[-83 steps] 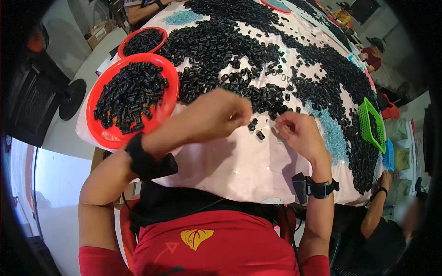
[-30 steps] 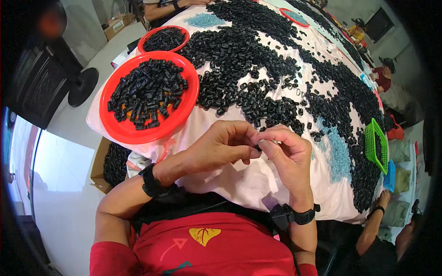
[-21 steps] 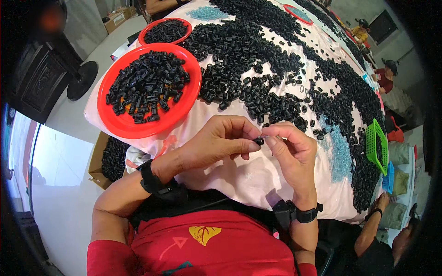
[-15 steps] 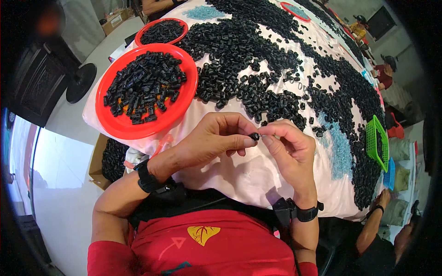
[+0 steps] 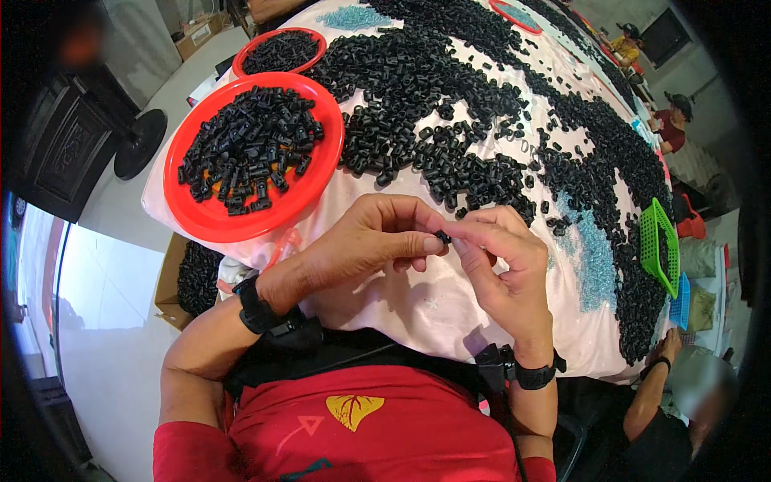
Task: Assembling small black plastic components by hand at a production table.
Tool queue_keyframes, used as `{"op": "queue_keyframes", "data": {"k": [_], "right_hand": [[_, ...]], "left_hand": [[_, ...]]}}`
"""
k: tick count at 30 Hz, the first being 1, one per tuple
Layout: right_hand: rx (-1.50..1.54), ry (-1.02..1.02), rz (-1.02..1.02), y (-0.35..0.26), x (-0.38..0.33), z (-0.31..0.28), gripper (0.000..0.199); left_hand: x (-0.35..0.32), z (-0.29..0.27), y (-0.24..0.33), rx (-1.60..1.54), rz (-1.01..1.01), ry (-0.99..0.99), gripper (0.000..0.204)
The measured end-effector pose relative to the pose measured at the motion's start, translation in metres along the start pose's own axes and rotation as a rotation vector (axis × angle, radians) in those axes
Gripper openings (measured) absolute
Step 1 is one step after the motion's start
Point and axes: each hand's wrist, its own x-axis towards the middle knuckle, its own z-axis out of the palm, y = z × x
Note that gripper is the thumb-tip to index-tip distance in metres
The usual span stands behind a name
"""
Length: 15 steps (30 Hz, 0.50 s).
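Just in front of the heaped parts, my left hand [image 5: 361, 245] pinches a small black plastic part [image 5: 442, 238] between thumb and forefinger. My right hand [image 5: 507, 265] is closed too, its thumb and fingertips meeting right at that part; anything small between them is hidden. Both hands are above the pale pink cloth [image 5: 401, 313]. Beyond my fingers lies a broad pile of loose black plastic parts [image 5: 474, 173]. At my left, a big red plate [image 5: 181, 197] carries a mound of longer black pieces [image 5: 249, 145].
Farther back stands a smaller red tray [image 5: 238, 66] of thin black pieces. Small clear-blue pieces [image 5: 593, 269] lie at the right, near a green basket [image 5: 654, 249] and a blue basket [image 5: 681, 304]. A co-worker's arm [image 5: 646, 394] is at the lower right. A cardboard box [image 5: 169, 293] sits below the table's left edge.
My right fingertips have moved slightly left, closer against the black part in my left hand. The co-worker at the lower right has leaned farther into view.
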Motion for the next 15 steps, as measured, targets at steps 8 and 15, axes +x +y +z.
{"op": "queue_keyframes", "data": {"k": [8,15], "right_hand": [[-0.215,0.120,0.393,0.027,-0.001,-0.044,0.015],[-0.219,-0.078,0.419,0.050,0.000,-0.030,0.013]], "left_hand": [[0.001,-0.011,0.006,0.077,-0.174,0.078,0.017],[-0.006,-0.016,-0.003,-0.089,-0.138,0.075,0.019]]}}
